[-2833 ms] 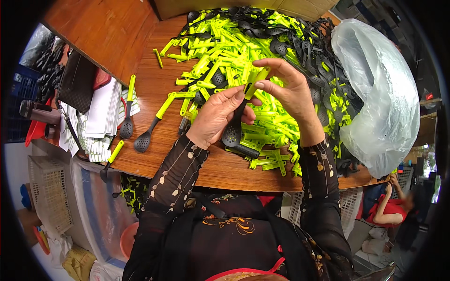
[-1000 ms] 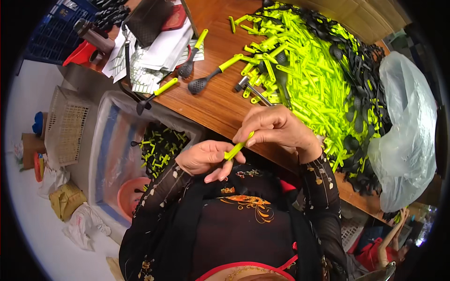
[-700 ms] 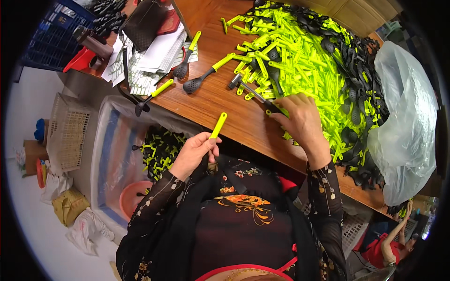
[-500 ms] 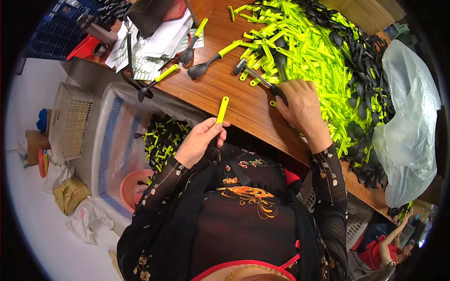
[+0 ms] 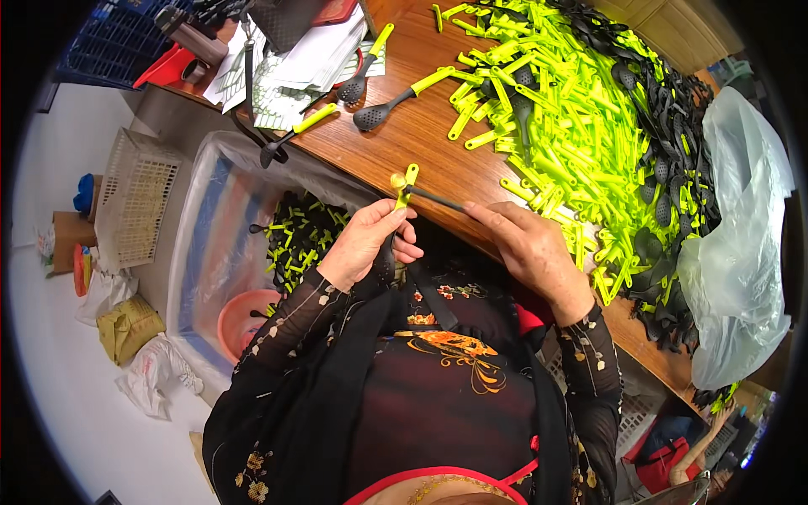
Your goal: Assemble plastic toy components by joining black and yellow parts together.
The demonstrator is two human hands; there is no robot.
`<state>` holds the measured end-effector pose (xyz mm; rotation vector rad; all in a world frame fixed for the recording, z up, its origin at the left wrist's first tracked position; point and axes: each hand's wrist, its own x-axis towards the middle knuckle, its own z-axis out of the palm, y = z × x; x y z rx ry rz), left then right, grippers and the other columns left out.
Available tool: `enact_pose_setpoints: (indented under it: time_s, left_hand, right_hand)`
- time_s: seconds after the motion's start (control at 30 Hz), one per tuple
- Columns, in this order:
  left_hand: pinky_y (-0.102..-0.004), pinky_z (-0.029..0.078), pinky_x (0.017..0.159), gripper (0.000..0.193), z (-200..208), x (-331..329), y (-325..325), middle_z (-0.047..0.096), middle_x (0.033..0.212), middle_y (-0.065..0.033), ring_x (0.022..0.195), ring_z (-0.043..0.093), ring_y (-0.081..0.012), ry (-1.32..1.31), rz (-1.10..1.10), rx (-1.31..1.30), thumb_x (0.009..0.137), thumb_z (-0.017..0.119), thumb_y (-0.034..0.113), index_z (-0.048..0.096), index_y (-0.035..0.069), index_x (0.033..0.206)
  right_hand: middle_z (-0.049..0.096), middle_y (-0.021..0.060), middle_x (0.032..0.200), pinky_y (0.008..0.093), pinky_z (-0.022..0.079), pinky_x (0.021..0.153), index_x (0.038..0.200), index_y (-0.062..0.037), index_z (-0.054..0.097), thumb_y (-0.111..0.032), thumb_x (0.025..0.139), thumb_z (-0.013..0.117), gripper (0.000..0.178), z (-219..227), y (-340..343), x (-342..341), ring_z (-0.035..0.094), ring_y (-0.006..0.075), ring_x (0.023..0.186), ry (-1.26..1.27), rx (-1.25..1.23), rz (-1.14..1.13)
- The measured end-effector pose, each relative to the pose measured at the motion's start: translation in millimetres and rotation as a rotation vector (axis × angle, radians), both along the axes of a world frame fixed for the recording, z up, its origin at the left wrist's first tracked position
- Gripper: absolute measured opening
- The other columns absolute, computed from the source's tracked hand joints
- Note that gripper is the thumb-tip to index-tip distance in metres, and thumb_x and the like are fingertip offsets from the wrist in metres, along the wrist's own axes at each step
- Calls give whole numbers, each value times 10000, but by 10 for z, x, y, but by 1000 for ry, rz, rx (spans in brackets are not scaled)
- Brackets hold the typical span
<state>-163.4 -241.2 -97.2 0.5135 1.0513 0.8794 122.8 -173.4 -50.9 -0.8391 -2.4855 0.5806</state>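
Observation:
My left hand [image 5: 366,244] is closed around a slotted spoon with a lime-green handle [image 5: 411,174], near the table edge. The handle points up and away from me, while the spoon's black head is mostly hidden below the hand. In my right hand [image 5: 539,257] is a hammer [image 5: 439,200], its dark shaft reaching left. The hammer's head is at the green handle, partly overlapping it; whether they touch I cannot tell. Beyond my right hand spreads a heap of lime-green handles [image 5: 581,160], with black perforated spoon heads [image 5: 665,172] along its right side.
Black-and-green slotted spoons [image 5: 387,113] lie on the wooden table [image 5: 362,157], near papers [image 5: 318,61] and a tumbler [image 5: 192,38]. Left below the table, a plastic-lined bin [image 5: 206,244] contains several spoons and a pink basin [image 5: 240,316]. A clear plastic bag [image 5: 741,252] hangs at right.
My right hand has lifted the hammer off the table and swung it left, bringing its head to the green handle. My left hand still grips the spoon. The view has shifted slightly.

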Motion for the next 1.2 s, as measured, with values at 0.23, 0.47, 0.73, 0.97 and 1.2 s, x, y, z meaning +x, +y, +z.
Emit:
enact_pose_setpoints:
  time_s: [0.23, 0.47, 0.73, 0.97, 1.2]
  left_hand:
    - [-286, 609, 656, 284, -3, -20, 50, 675, 878, -56, 750, 751, -202, 19, -16, -16, 1081, 563, 293, 613, 29, 1171]
    - [-306, 611, 658, 251, 56, -28, 88, 679, 875, -72, 754, 752, -227, 11, -31, -75, 1077, 563, 267, 612, 32, 1152]
    - [-363, 571, 782, 393, -9, -194, 8, 666, 995, -111, 814, 712, -235, -373, -16, 57, 1121, 424, 358, 556, 21, 1274]
    - [-387, 570, 813, 633, 26, -250, 34, 637, 1039, -108, 911, 699, -254, -487, 68, 102, 1087, 321, 605, 560, 41, 1246]
    - [-214, 336, 557, 240, -82, -775, 228, 484, 751, 47, 612, 425, -55, 458, 583, 390, 1108, 517, 293, 609, 73, 1135]
  right_hand:
    - [718, 139, 1141, 376, 593, 827, 1304, -110, 684, 68, 866, 665, 472, 60, 32, -8, 723, 332, 1008, -55, -74, -58]
    - [703, 162, 1105, 398, 585, 784, 1298, -103, 675, 28, 916, 628, 407, 6, 59, -78, 698, 385, 955, -74, -69, -219]
    - [708, 194, 1177, 429, 554, 892, 1331, -63, 634, -64, 963, 647, 368, 72, 160, 7, 686, 388, 1073, 136, -256, -252]
    - [662, 228, 1339, 389, 485, 1049, 1343, -44, 637, -122, 1001, 640, 351, -61, 175, 50, 622, 367, 1281, 183, -570, -282]
    - [702, 240, 1226, 391, 522, 967, 1340, -36, 636, -103, 991, 638, 355, -76, 178, 82, 680, 377, 1162, 147, -498, -288]
